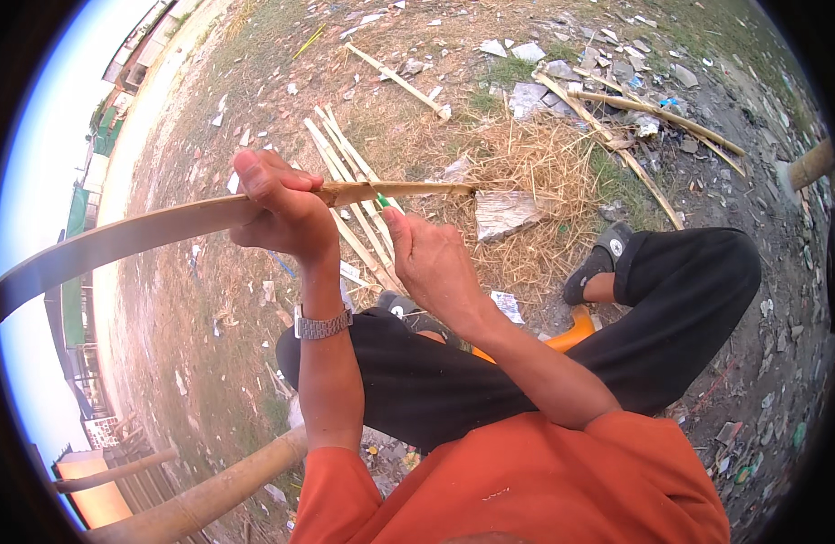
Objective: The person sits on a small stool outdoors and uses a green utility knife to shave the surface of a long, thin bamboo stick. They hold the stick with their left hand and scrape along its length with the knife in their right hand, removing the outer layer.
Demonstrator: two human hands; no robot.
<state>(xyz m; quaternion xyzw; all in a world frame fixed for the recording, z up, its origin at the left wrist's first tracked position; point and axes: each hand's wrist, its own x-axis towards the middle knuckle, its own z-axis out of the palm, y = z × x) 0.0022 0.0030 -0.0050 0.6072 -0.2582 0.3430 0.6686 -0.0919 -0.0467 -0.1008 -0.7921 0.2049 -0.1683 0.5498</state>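
My left hand (286,207) is closed around a long split bamboo strip (186,219), palm turned up beneath it. The strip runs across in front of me, from the far left rim to a tip above a pale wooden block (508,216). My right hand (440,267) grips a small green-handled tool (382,200), with the thumb stretched toward the strip's near edge. Only a bit of green shows past the thumb; the tool's working end is hidden. Behind the strip, several pale bamboo slats (336,154) lie side by side on the ground.
Straw-like shavings (558,168) surround the block. A single slat (399,82) lies farther off, and longer bamboo pieces (657,111) with litter lie at far right. An orange plastic object (576,331) shows beneath my legs. A thick bamboo pole (222,480) crosses at lower left.
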